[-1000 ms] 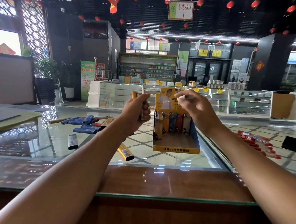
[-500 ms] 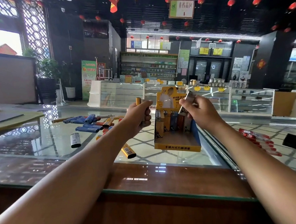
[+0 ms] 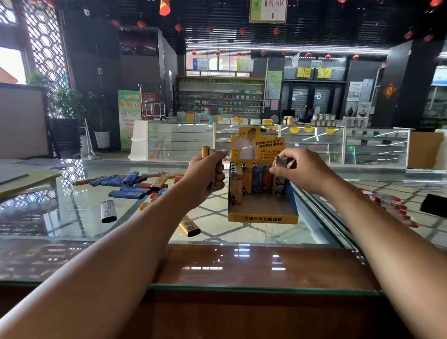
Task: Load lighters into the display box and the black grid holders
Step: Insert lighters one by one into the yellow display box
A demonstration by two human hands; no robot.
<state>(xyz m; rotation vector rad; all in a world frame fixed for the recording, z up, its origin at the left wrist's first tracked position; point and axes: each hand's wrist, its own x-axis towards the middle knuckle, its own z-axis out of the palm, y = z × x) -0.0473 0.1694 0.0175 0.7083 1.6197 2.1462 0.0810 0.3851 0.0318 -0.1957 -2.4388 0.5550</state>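
Box (image 3: 263, 220) holds one row (image 3: 254, 180); your right hand (image 3: 305, 170) pinches a lighter (image 3: 281, 162) over it, left hand (image 3: 204, 177) grips spares (image 3: 205, 152), loose lighters (image 3: 129, 192) lie unloaded.

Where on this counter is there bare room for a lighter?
Bare glass lies between the yellow cardboard display box and the brown wooden counter edge, and left of the lone silver lighter. Crowded: the loose pile of blue and orange lighters.

The display box (image 3: 262, 220) is yellow with black lettering and a blue side. Inside it stand yellow, blue, orange and white lighters (image 3: 257, 180) with black figures. Left of the box lie blue, orange and yellow loose lighters (image 3: 129, 187); right of it, red-capped items (image 3: 392, 203).
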